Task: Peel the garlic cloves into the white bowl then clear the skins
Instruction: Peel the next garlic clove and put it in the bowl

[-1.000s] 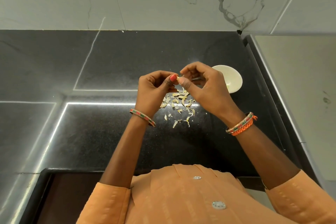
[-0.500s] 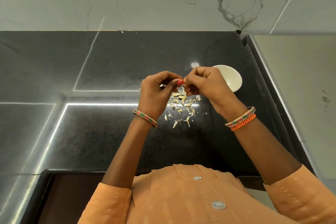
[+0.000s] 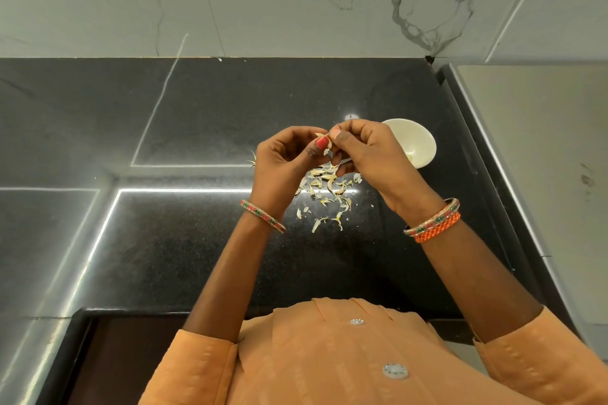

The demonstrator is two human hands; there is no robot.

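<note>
Head view, single entry.

Left hand (image 3: 286, 161): raised above the counter, fingers curled inward, thumb with a red-painted nail pressed against the garlic clove (image 3: 324, 141) from its own side. Pinching.

Right hand (image 3: 365, 148): raised at the same height, fingertips meeting the left hand's, thumb and forefinger closed on the same clove. The two hands are together, both clamped on the one item, with no gap between them.

Garlic clove: held between the two sets of fingertips, mostly hidden; a pale curl of skin sticks up beside the left thumb. Its long axis cannot be told.

White bowl (image 3: 418, 138): on the counter beyond and to the outer side of the right hand, its near rim partly hidden behind the right knuckles. A small pale piece lies low inside it, probably a peeled clove. The bowl is near the right hand and well apart from the left, with the right hand standing between them. Judgement: the drop of the finished clove falls to the right hand, a short carry outward and away from the body.

Skins (image 3: 329, 187): a loose scatter of pale shreds on the black counter (image 3: 197, 256), directly below both hands and trailing toward the body, between the wrists. A few stray bits lie just outside the left hand.

Stage, as a judgement: peeling under way, skins not yet cleared.

Also present: bangles on both wrists, orange sleeves, marble wall behind.
</note>
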